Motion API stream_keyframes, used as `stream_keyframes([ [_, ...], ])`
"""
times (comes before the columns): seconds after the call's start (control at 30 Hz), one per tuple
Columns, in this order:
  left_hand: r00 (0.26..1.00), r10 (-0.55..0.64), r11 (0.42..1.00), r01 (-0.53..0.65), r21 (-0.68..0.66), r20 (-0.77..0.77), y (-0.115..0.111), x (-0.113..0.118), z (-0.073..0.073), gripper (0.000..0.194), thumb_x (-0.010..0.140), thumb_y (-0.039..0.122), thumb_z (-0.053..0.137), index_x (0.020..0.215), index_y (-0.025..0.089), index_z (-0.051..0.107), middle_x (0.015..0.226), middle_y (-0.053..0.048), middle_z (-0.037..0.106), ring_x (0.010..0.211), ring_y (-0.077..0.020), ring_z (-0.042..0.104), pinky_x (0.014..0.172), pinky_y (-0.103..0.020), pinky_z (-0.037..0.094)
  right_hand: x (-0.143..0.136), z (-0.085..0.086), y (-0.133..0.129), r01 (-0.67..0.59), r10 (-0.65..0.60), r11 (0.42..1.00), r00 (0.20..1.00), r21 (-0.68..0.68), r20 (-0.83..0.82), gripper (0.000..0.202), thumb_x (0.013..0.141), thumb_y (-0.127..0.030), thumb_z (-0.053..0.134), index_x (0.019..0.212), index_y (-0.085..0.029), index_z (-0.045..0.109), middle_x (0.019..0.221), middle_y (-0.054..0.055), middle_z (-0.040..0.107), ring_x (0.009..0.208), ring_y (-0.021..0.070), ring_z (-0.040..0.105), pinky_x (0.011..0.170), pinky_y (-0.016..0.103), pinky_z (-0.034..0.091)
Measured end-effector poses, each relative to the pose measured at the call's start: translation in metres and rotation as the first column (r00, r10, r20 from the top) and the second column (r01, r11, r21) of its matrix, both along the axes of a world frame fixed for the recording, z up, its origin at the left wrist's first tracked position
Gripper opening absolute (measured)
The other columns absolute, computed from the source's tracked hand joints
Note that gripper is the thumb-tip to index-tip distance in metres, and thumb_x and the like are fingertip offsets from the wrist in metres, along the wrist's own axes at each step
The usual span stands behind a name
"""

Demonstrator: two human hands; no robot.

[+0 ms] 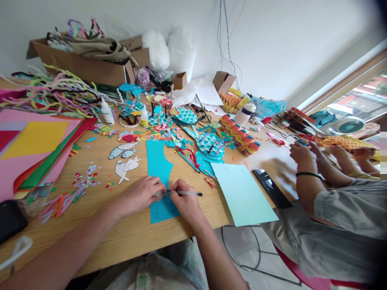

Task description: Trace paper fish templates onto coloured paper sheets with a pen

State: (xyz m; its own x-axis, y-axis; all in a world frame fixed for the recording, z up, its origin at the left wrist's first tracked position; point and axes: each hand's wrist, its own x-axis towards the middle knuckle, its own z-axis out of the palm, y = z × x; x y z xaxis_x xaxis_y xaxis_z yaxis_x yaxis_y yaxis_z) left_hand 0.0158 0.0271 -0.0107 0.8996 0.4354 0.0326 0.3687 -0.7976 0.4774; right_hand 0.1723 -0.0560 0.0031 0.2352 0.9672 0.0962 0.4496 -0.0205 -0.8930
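Two bare hands are at the blue paper (157, 159), which lies flat near the front edge of the table (121, 237). The right hand (186, 203) grips a pen (192, 193), its tip down at the paper. The left hand (146, 194) rests on the sheet with its fingertips on a small pale piece (159, 195) — whether pressing or pinching, I cannot tell.

The main risk is slipping: nothing but the hands seems to hold the sheet, so if the left fingertips ease off, the piece or the paper could shift and pull the line crooked. The drawn outline (160, 211) near the bottom might smudge too, should the ink be wet and the right hand drag over it.

Space is tight. Cut-out fish (128, 166) lie just left of the sheet, and scraps (163, 133) crowd its far end. To the right sit red fuzzy stems (193, 158) and a pale green sheet (244, 197) — a wide elbow swing could sweep that one aside. Two glue bottles (107, 112) stand upright farther back, and a co-worker's hands (304, 155) are busy well off to the right.
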Motion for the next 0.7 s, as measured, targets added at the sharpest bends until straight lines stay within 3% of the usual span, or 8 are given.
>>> stream_keyframes([
  [0.43,1.0,0.024,1.0,-0.024,0.002,-0.004,-0.0032,-0.0001,0.0021,0.015,0.082,0.015,0.056,0.094,0.022,0.056,0.094,-0.001,0.055,0.091,-0.0196,0.048,0.077,-0.031,0.038,0.003,-0.0014,0.002,0.032,-0.032,0.999,0.998,-0.003,-0.054,0.006,0.063,-0.019,0.044,0.058,-0.022,0.042,0.049,-0.006,0.039,0.045,0.0104,0.035,0.045,0.021,0.028],
  [0.7,0.999,0.032,0.999,-0.032,0.013,-0.012,-0.0029,0.0003,-0.0002,0.012,0.08,0.016,0.058,0.091,0.021,0.055,0.093,-0.002,0.055,0.09,-0.0197,0.049,0.077,-0.032,0.038,0.0011,0.0004,0.0036,0.038,-0.038,0.999,0.999,-0.003,0.001,0.005,0.061,-0.019,0.043,0.057,-0.021,0.042,0.049,-0.006,0.04,0.045,0.0101,0.035,0.045,0.021,0.027],
])
